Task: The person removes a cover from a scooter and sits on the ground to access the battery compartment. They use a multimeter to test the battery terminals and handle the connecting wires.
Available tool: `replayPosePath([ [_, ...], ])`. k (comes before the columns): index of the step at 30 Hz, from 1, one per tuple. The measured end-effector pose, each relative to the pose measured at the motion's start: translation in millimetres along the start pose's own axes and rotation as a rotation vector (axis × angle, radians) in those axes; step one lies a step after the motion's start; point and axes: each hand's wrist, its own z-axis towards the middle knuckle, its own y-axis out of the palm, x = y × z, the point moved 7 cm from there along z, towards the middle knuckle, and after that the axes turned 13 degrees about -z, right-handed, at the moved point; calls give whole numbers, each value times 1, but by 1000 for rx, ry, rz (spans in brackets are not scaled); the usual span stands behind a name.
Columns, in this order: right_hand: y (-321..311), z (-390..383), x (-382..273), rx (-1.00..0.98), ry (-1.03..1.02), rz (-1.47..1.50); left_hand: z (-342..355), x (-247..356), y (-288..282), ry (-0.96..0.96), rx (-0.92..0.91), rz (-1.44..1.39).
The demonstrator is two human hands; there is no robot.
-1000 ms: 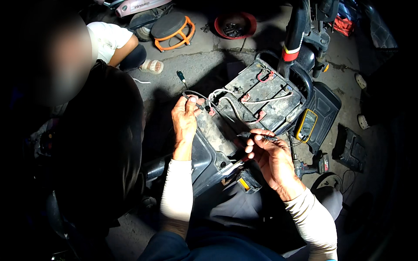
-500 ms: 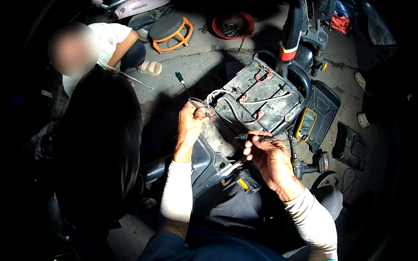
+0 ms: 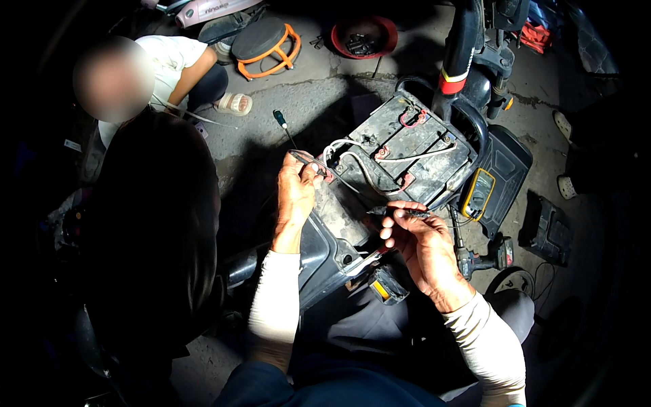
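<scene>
Black connector (image 3: 407, 214) pinched in my right hand (image 3: 424, 247); left hand (image 3: 297, 193) grips the wire (image 3: 308, 161) far-left, nearer the batteries (image 3: 407, 152).

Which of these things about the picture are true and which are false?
1. The left hand holds a screwdriver. True.
2. The right hand is flat on the floor. False: it is raised, pinching a small dark part.
3. White wires lie across the batteries. True.
4. The yellow meter is in the right hand. False: it lies beside the batteries.
5. The red bowl sits on the batteries. False: it is on the floor, farther away.
</scene>
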Motion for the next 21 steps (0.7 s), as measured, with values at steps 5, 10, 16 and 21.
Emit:
replayPosePath([
  [5, 0, 2, -3, 1, -27, -28, 3, -3, -1, 37, -18, -13],
  [10, -1, 2, -4, 6, -42, -44, 1, 0, 5, 50, -19, -119],
  [16, 0, 2, -3, 13, -32, -41, -3, 4, 5, 202, -122, -43],
  [21, 0, 2, -1, 13, -32, -62, -6, 5, 6, 149, -96, -130],
])
